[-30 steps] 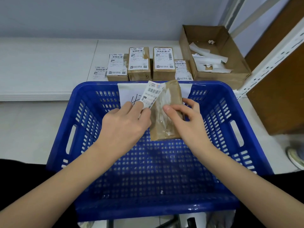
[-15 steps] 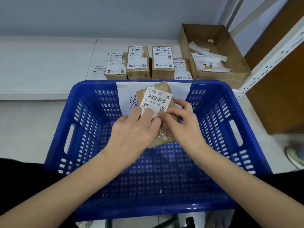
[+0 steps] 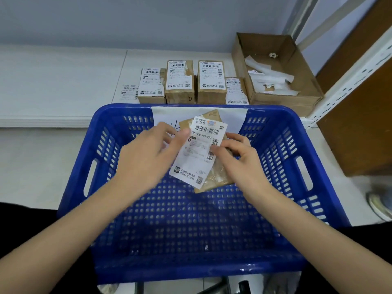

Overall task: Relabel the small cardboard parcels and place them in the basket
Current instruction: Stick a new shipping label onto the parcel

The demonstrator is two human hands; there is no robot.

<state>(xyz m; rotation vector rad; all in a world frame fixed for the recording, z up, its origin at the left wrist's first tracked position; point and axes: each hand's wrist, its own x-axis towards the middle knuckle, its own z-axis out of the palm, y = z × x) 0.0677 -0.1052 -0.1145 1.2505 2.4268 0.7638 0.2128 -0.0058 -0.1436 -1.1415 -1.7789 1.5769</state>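
Laying flat now, the white label [image 3: 199,152] covers most of the brown parcel [image 3: 218,178], where a second ago it stood up on edge from the left hand's pinch and half a second ago it was only partly down; that means, by my reading, the sticking step is nearly done and only a smoothing press is left before the parcel can be let go into the basket [image 3: 191,230]; the left hand [image 3: 148,164] has its fingers spread and fairly straight, with the thumb tip touching the label's upper left edge, and it grips nothing that I can make out, though it is blurred; the right hand [image 3: 239,164] has its fingers curled round the parcel's right side, with the thumb laid on the label's right edge, so it holds the parcel up; the parcel is above the basket's floor, toward the far wall, and whether its lower corner touches the floor I cannot tell; it is a flat brown packet, tilted, with a glossy strip of tape showing along the right side and bottom corner; the label bears a barcode near the top, printed lines in the middle and a small square code at the bottom; it sits slightly askew on the parcel, leaving the right margin bare; more labelled boxes [image 3: 195,83] wait on the desk [image 3: 63,81] beyond the basket.
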